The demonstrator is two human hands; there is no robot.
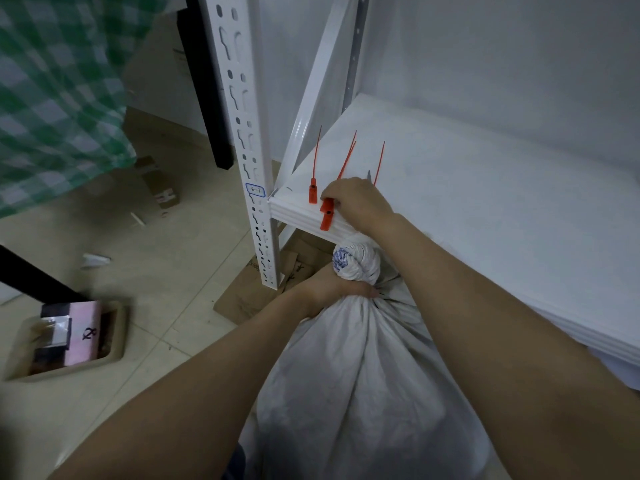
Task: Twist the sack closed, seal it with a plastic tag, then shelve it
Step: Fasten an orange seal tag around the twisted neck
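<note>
Sack: white woven sack point(363, 375) stood nearest, on the floor between the person's two forearms, below the shelf's front edge, its body full and creased.
Checked cloth: green-and-white cloth point(52, 81) hung at the far left, blurred.
Floor box: shallow beige box point(119, 336) sat on the tiled floor point(156, 258), holding a pink item marked in black and some dark items.
Small carton: brown carton point(161, 188) lay on the floor farther back.
Upright post: white slotted post point(242, 133) stood at the shelf's left corner and bore a small blue-outlined label point(255, 190).
Cardboard: flattened cardboard point(249, 292) lay at the post's foot, behind the sack.
Plastic tags: red plastic tags point(312, 195) lay on the shelf's front left corner, straps pointing toward the wall; the leftmost lay just beside the fingers.
Left grip: left grip point(332, 289) was wrapped tight round the sack's gathered neck.
Twisted top: twisted top point(356, 263) formed a wound knob with blue print, just above the left grip and just under the shelf edge.
Right grip: right grip point(360, 202) rested at the shelf's front edge, fingers curled down onto a red tag point(327, 206), whose head stuck out past the fingertips; the thumb was hidden.
Shelf: white shelf point(485, 202) ran rightward along the pale wall.
</note>
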